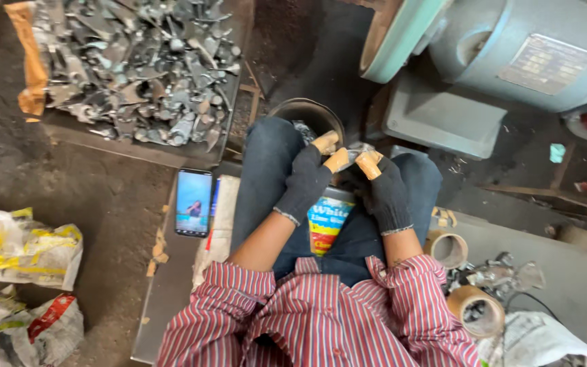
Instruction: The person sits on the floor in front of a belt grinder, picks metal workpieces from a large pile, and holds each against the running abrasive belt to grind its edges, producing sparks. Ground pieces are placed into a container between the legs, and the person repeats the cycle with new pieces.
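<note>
Metal piece [356, 152] pinched between gloved left hand [309, 178] and right hand [383, 187] above lap; shape hard to make out. Printed tin [327, 219] between knees, contents hidden. Dark bowl [307, 113] beyond, partly covered. Tray [103, 139] heaped with metal scrap [137, 68].

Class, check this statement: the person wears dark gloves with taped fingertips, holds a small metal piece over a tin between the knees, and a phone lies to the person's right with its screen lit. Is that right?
Not quite. The head view shows the phone lying to the person's left, not the right. The rest holds: the left hand and right hand wear dark gloves with taped fingertips and hold a small metal piece over the tin between the knees.
</note>
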Demonstrator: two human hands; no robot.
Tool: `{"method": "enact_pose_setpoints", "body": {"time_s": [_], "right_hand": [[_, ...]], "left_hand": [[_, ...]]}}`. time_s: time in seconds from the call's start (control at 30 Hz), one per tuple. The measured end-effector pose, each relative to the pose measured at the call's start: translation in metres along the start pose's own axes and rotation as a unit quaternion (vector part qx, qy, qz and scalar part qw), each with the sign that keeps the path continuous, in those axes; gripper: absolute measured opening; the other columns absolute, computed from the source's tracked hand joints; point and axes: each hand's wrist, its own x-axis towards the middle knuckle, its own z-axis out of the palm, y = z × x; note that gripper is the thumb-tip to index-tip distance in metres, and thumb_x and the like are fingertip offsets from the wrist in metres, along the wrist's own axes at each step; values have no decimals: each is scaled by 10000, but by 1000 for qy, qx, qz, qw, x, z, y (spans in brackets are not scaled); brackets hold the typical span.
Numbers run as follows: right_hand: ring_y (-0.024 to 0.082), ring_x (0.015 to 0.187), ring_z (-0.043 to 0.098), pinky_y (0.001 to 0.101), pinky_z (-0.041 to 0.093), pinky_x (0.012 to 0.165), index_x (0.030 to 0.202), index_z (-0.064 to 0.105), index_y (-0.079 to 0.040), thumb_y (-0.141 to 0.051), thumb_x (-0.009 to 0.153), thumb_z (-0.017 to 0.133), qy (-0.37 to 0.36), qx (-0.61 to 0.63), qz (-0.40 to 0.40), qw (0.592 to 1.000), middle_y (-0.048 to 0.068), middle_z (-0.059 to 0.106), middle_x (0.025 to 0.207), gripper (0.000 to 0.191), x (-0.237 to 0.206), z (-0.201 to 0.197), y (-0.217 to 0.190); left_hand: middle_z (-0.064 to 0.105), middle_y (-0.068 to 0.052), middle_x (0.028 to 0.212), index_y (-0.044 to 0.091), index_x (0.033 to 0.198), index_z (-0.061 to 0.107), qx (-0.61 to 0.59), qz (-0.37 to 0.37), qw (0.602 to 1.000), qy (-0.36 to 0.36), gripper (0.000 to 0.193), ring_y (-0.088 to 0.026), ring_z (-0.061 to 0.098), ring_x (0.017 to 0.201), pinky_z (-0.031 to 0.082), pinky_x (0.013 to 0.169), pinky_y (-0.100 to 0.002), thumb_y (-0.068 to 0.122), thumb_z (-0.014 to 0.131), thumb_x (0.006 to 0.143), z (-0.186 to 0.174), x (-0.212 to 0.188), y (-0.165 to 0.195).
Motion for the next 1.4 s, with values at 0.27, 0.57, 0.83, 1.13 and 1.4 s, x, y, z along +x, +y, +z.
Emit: {"method": "enact_pose_setpoints", "body": {"time_s": [0.27,0.57,0.83,1.13,1.4], "right_hand": [[163,984,687,352,579,867,1165,667,2,-172,966,668,40,-9,-40,998,75,715,1082,264,17,-19,-24],[98,765,640,272,515,692,1035,734,17,-220,987,659,146,-236,-113,954,30,739,853,253,125,-18,-50],[77,755,589,277,487,664,947,717,31,-227,996,680,168,-216,-129,953,3,689,831,266,139,-40,-35],[232,1063,587,367,467,920,1221,644,113,-198,1011,698,226,-416,-338,813,191,662,1151,380,90,-44,-49],[148,875,599,322,492,767,1123,729,53,-301,1036,689,68,-242,-11,968,61,705,974,366,61,-53,-26]], "left_hand": [[730,2,972,0,1179,714,13,-91,968,-235,318,-51,623,867,519,764,-246,267,598,1052,3,51,-12],[693,-75,928,-7,1094,712,64,-69,988,-122,238,-185,616,816,489,726,-334,201,606,1050,40,152,-22],[719,-218,970,4,1028,717,303,124,945,5,186,-406,677,918,522,793,-444,177,662,986,54,143,-75],[767,-169,1033,6,1124,710,108,-73,959,-251,289,-343,694,990,538,854,-367,250,613,1005,55,144,-26],[747,-118,1048,1,1146,733,266,151,924,-227,366,-217,686,982,530,870,-365,325,674,985,5,84,-20]]}}
